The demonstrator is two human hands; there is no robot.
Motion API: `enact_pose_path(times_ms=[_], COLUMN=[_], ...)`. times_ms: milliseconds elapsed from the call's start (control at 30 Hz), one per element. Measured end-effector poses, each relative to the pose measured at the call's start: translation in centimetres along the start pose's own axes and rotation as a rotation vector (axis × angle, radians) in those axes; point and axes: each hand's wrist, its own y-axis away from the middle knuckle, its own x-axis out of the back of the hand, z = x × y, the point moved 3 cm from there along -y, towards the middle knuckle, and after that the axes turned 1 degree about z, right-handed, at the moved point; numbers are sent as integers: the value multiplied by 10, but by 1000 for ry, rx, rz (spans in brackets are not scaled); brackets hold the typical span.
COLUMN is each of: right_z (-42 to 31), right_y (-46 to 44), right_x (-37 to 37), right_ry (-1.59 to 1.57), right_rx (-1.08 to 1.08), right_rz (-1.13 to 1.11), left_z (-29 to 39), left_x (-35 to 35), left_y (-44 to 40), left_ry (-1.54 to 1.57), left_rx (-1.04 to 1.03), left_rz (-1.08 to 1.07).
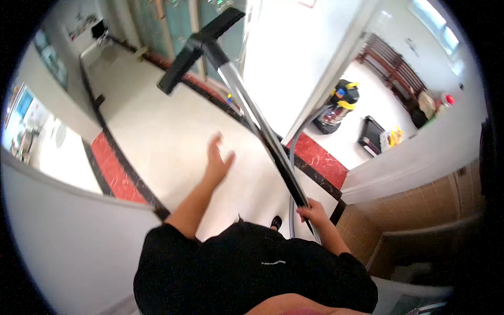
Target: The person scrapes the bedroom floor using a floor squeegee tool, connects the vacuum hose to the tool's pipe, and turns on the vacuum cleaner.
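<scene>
A long metal vacuum tube (252, 113) slants up from my right side, its black floor head (202, 44) raised in the air at the upper middle. My right hand (313, 211) is wrapped round the lower part of the tube. To the left of the tube, my left hand (218, 161) is lifted with its fingers apart and nothing in it. A grey hose (292, 163) hangs beside the tube and runs to a black and yellow vacuum cleaner (338, 107) in the room at the right.
Near the vacuum cleaner lie a black tray-like object (371, 135) and a yellow item (395, 136). A brown wooden bench (391, 63) stands behind. Red and black floor strips (315, 155) cross the doorways. Glass doors (178, 26) line the hallway.
</scene>
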Motion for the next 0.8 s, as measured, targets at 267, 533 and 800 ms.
enact_pose_path(times_ms=[267,533,800], right_z=[-113,-179,-222], right_y=[-34,2,33], right_x=[70,135,112], right_ry=[-210,-530,-761], right_rx=[481,995,1306], right_rz=[479,474,126], left_z=[54,76,78], left_x=[-74,-97,-119], left_y=[66,58,46], left_ry=[169,193,-16], left_rx=[32,-2,-286], left_rz=[-864,-920,-597])
